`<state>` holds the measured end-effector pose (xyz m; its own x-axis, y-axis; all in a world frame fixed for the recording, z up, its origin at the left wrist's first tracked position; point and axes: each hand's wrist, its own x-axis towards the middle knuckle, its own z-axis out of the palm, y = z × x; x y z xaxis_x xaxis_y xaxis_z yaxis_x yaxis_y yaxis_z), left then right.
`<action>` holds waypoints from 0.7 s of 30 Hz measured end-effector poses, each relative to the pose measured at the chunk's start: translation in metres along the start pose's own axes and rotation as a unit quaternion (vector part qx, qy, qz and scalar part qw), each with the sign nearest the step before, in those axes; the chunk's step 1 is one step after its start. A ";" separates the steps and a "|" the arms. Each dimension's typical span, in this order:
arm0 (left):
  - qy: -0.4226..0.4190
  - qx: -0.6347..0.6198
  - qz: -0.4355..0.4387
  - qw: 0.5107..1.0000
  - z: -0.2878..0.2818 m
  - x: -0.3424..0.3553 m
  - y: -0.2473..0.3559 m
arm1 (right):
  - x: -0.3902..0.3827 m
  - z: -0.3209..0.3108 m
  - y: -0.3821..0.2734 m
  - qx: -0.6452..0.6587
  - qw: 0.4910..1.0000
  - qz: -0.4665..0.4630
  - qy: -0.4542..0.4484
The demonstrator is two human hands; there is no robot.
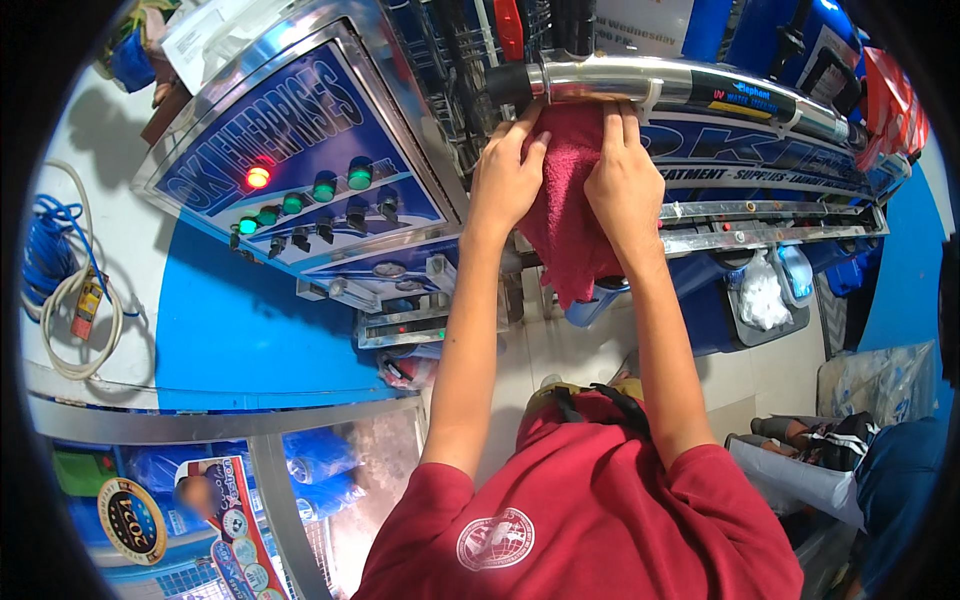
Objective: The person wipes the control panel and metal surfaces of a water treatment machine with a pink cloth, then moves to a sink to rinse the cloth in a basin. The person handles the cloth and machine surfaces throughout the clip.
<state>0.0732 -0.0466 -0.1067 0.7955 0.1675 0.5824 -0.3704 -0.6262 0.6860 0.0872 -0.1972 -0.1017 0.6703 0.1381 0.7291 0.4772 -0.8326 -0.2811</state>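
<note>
Basically I had both hands, left hand point(507, 182) and right hand point(622, 180), gripping the red cloth point(565, 235) against the chrome tube point(640, 85).

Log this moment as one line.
left hand: on red cloth | right hand: on cloth | cloth: against steel tube | panel lamp: lit red

Steel-and-blue machine cabinet point(700, 215) — chrome tube point(640, 82) just above both hands' grip, dark red cloth point(570, 200) draped beneath it — indicator-lamp panel point(300, 170) to the left.
</note>
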 end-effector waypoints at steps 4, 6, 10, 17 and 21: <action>-0.018 0.024 -0.037 0.999 -0.006 -0.004 0.008 | 0.002 0.004 -0.013 0.035 0.998 0.045 -0.002; -0.014 0.007 -0.045 0.999 -0.005 -0.005 0.012 | 0.002 0.006 -0.017 0.045 0.997 0.066 -0.009; 0.018 -0.066 -0.040 0.997 0.002 -0.008 0.012 | -0.002 0.006 -0.022 0.053 0.998 0.039 0.020; 0.112 -0.215 -0.151 0.958 -0.016 -0.033 -0.005 | -0.027 0.028 -0.071 0.061 0.989 -0.056 -0.123; 0.098 -0.291 -0.208 0.929 -0.024 -0.070 0.018 | -0.049 0.016 -0.067 0.160 0.978 -0.065 -0.117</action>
<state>-0.0009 -0.0517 -0.1245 0.8467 0.4738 0.2422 -0.2916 0.0324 0.9560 0.0313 -0.1391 -0.1287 0.6858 0.3827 0.6191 0.6956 -0.5949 -0.4027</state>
